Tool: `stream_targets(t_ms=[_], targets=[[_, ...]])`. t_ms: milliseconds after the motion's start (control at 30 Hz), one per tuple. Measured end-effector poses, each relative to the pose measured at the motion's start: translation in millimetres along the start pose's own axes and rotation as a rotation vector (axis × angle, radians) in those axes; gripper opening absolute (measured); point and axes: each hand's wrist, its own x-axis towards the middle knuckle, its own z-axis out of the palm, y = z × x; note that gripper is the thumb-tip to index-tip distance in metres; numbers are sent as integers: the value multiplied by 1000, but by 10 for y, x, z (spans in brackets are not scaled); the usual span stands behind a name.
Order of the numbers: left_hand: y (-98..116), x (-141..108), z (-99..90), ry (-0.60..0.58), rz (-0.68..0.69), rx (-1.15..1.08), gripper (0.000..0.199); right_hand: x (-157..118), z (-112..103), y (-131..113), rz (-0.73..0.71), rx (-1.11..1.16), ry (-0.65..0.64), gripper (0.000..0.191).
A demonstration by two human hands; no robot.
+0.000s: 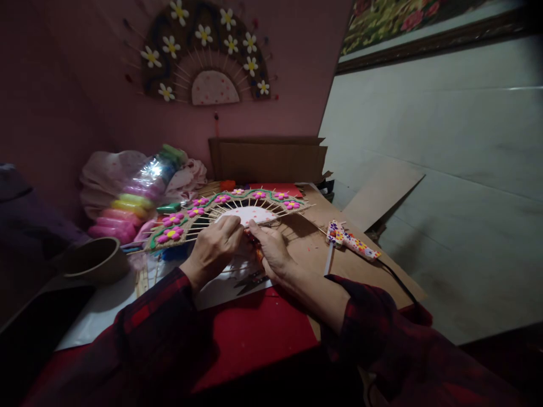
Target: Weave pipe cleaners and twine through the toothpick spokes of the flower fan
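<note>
A half-round fan decoration of sticks and burlap, with pink flowers and a wavy green line, stands tilted in front of me. Its small inner half-circle is covered in white fabric with pinkish spots. My left hand is closed at the lower left edge of that fabric, fingertips pinched together. Opposite it, my right hand is closed at the lower edge, thumb on top. A dark reddish-orange item shows by the right fingers; its kind is unclear. Dark pointed blades lie beneath the hands.
A flower-patterned glue gun with a cord lies on cardboard at right. Colourful clay packs and a round bowl stand at left. A similar flowered fan hangs on the wall. Cardboard sheets lean behind.
</note>
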Motion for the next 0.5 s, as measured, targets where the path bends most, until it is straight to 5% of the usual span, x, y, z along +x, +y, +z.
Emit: stream_targets(t_ms=[500], targets=[[-67,12,-58,100,107,66,16,78,-3,-43,49,66,-18,18]])
